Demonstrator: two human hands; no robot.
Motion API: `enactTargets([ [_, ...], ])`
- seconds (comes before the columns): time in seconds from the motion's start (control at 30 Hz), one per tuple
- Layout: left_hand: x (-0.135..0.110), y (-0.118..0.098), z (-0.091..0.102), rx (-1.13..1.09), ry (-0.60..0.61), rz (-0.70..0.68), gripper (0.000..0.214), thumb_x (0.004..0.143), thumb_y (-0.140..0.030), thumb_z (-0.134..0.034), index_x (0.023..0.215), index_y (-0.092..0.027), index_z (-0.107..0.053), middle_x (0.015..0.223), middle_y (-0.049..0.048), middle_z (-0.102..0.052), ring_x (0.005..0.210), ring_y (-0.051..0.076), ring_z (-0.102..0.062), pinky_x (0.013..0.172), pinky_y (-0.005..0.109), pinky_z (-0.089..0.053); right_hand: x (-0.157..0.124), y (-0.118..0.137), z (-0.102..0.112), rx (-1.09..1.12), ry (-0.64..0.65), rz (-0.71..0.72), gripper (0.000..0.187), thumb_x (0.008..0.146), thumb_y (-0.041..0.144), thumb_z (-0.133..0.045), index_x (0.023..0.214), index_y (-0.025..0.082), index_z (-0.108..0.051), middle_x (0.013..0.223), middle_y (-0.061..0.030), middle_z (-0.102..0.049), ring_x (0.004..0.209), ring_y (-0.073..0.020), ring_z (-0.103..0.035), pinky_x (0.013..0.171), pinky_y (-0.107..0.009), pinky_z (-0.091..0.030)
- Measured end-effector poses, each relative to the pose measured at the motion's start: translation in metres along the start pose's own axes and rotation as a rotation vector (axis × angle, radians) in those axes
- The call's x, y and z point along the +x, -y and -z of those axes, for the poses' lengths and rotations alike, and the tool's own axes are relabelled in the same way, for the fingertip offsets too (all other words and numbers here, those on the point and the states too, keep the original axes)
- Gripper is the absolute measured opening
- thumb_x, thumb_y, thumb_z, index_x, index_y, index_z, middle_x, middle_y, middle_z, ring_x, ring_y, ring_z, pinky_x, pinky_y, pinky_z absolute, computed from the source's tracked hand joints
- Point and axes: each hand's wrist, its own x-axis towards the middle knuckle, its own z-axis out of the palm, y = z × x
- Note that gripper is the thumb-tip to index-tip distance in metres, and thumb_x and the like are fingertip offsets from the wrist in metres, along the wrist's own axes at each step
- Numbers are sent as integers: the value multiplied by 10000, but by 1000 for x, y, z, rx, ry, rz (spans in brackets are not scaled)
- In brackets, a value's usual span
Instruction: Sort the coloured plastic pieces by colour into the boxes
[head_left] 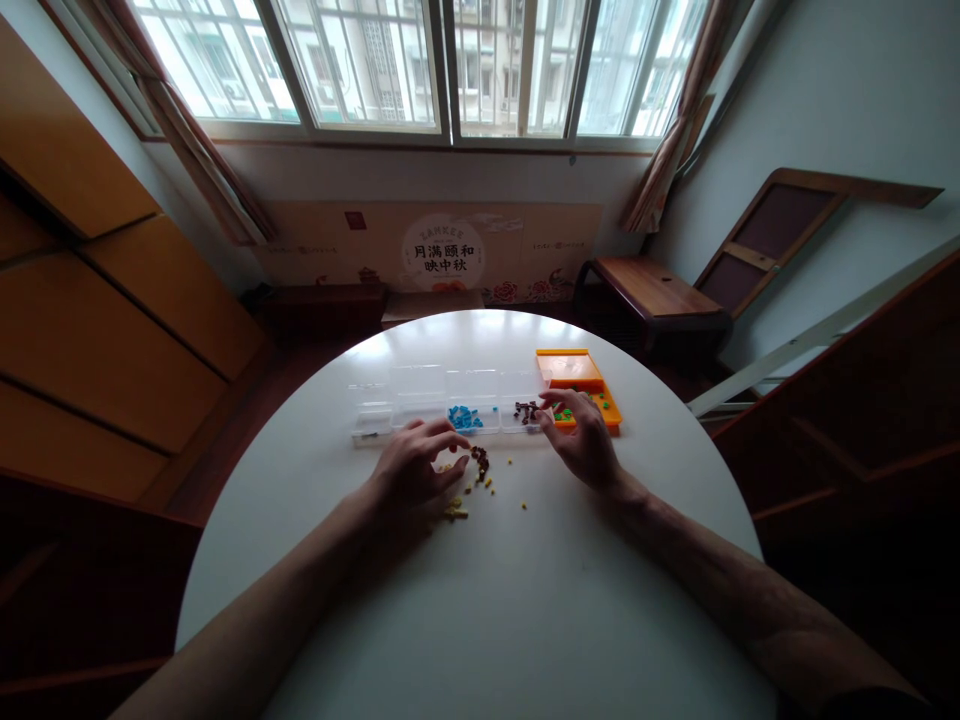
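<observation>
My left hand (420,460) rests over the table beside a small pile of brown pieces (480,460). Its thumb and index finger are apart, with their tips close to the pile. Small yellow pieces (455,508) lie scattered around and below it; some are partly hidden by the hand. My right hand (583,440) hovers at the right end of a clear plastic compartment box (409,420), thumb and index finger apart near the dark brown pieces (525,411) in it. I see nothing held in either hand. Blue pieces (464,417) fill another compartment.
An open orange case (611,410) with green pieces (562,412) stands behind my right hand. All this sits on a white round table (480,620). Beyond are a wooden bench (652,285), a long printed cardboard panel (315,235), windows, and wooden cabinets (150,330) at left.
</observation>
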Motion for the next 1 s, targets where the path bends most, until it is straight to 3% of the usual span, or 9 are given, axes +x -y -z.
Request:
enactTargets([
  [0.27, -4, 5, -10, 21, -30, -60, 84, 981, -315, -755, 992, -298, -837, 985, -12, -795, 660, 113, -640, 780, 297, -480, -2, 9, -3, 59, 80, 36, 120, 986, 203, -687, 1101, 234, -706, 987, -52, -748, 921, -256, -678, 936, -433, -520],
  [0.47, -5, 7, -18, 43, -2, -40, 127, 1021, -308, -718, 966, -258, -821, 1005, 8, -794, 661, 108, -639, 795, 288, -487, -2, 15, -1, 94, 136, 61, 117, 981, 183, -682, 1080, 238, -713, 1002, -55, -746, 932, -251, -689, 949, -424, -533],
  [0.63, -3, 2, -16, 70, 29, -7, 171, 1044, -356, -694, 978, -233, -793, 1002, 37, -778, 783, 160, -688, 813, 302, -495, -4, 16, -2, 86, 179, 118, 117, 986, 190, -678, 1081, 248, -715, 1015, -52, -747, 945, -250, -689, 952, -430, -532],
  [0.8, -1, -1, -13, 62, 49, 11, 231, 1074, -382, -648, 963, -232, -783, 998, 39, -775, 770, 162, -665, 812, 316, -489, -6, 17, -2, 97, 228, 200, 137, 999, 200, -679, 1120, 253, -713, 1074, -59, -756, 1033, -261, -696, 988, -450, -533],
  [0.9, 2, -5, -11, -26, 36, 40, 251, 1085, -380, -631, 960, -219, -778, 967, 40, -757, 714, 140, -626, 799, 313, -492, -5, 21, -1, 117, 249, 260, 142, 1002, 200, -685, 1129, 260, -707, 1100, -64, -758, 1057, -262, -697, 990, -451, -541],
  [1.0, 6, -12, -9, -256, 43, 104, 277, 1100, -381, -614, 957, -208, -777, 952, 47, -723, 712, 134, -607, 782, 301, -509, -4, 26, 0, 128, 282, 345, 142, 1005, 228, -712, 1143, 264, -703, 1093, -66, -767, 1032, -256, -704, 960, -439, -555],
])
